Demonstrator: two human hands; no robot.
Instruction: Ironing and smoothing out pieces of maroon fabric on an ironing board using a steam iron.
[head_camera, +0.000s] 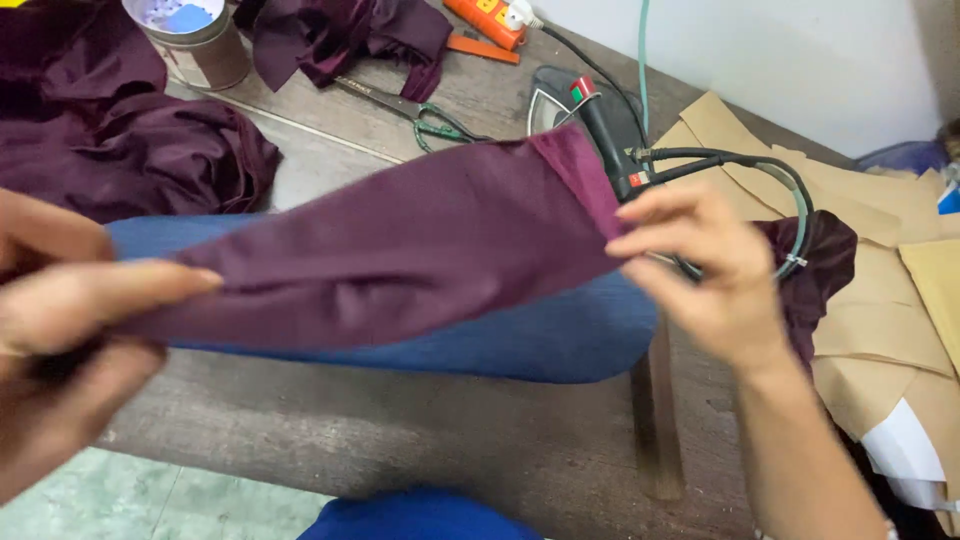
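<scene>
Underneath, a worn wooden platform (420, 440) bearing everything else. Across it, a denim-clad leg (520, 340), running from the left edge to a bent knee near the middle. Upper left, heaped maroon fabric (130, 140) — more of it bunched at the top by a tin can (195, 35). Right side, sheets of brown pattern paper (880, 250) overlapping toward the wall.

Stretched above the leg, a long maroon cloth strip (400, 250), pulled taut between both hands, its far end folded over to show a lighter underside. Left hand (70, 310), close to the camera and blurred, pinching the near end of the strip between thumb and fingers. Right hand (715, 265), fingers closed on the folded far end — thumb side hidden behind the cloth.

Just behind the right hand, a black electric iron (600, 115) with its cord (760, 165) looping right. Further back, green-handled scissors (420, 110) lying flat, and an orange power strip (485, 20) at the top edge.
</scene>
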